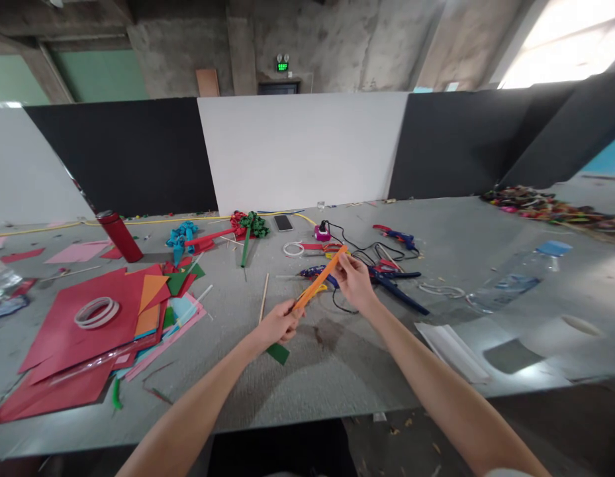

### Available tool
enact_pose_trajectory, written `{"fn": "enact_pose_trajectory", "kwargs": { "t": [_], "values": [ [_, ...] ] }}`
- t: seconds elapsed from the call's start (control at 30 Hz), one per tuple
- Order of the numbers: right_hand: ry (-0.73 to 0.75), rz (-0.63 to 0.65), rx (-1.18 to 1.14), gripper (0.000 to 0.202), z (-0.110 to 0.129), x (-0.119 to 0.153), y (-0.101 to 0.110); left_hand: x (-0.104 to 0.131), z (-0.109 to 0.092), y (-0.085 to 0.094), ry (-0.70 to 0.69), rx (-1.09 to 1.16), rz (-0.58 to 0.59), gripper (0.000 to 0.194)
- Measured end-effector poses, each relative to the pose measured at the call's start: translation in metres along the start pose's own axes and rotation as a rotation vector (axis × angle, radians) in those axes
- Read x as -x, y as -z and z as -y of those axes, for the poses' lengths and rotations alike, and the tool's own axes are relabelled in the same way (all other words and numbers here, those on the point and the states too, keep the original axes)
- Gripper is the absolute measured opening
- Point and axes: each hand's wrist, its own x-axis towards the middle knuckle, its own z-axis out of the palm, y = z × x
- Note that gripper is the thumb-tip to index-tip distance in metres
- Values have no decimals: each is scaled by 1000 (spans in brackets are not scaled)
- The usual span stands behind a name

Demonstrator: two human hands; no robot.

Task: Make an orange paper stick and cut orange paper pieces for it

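Observation:
An orange paper strip (321, 278) slants upward to the right above the grey table. Its lower end is gripped by my left hand (279, 322), fingers closed round it. My right hand (354, 281) pinches the strip near its upper end. Below my left hand lie a thin wooden stick (264, 298) and a small dark green paper piece (278, 354). Just beyond my right hand are blue-handled tools (399, 293) and a black cord (343, 306). Parts of these tools are hidden behind the strip and my hand.
Red paper sheets (63, 324), a roll of tape (96, 312) and a red bottle (119, 236) are on the left. Paper flowers (255, 225) and a phone (283, 223) lie farther back. To the right are a plastic bottle (518, 278) and a white roll (560, 334).

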Motion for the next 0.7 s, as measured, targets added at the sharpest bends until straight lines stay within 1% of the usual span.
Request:
{"fn": "enact_pose_trajectory", "kwargs": {
  "t": [0.1, 0.17, 0.27, 0.3, 0.37, 0.5, 0.57, 0.63, 0.7],
  "values": [
    [44, -65, -55, 36, 8, -9, 9, 1, -1, -2, 10, -22, 21, 44],
    [45, -73, -76, 36, 10, -10, 11, 2, -2, -3, 11, -25, 24, 44],
    [11, -50, -89, 37, 6, -4, 7, 2, -2, -3, 7, -22, 17, 45],
    [-8, -23, -82, 37, 3, 0, 4, 1, -2, -2, 7, -20, 13, 45],
    [-58, 78, -33, 37, -4, 9, -4, 1, -1, -1, 10, -14, 3, 45],
    [-169, 385, 203, 36, -21, 32, -19, -1, -1, 2, 16, 8, -26, 44],
    [-195, 506, 324, 38, -26, 40, -25, -2, -1, 4, 26, 20, -38, 45],
    [-200, 568, 396, 41, -28, 43, -27, -2, 0, 5, 35, 24, -46, 46],
    [-193, 556, 397, 42, -28, 41, -26, -3, 1, 5, 42, 27, -48, 45]
  ]
}}
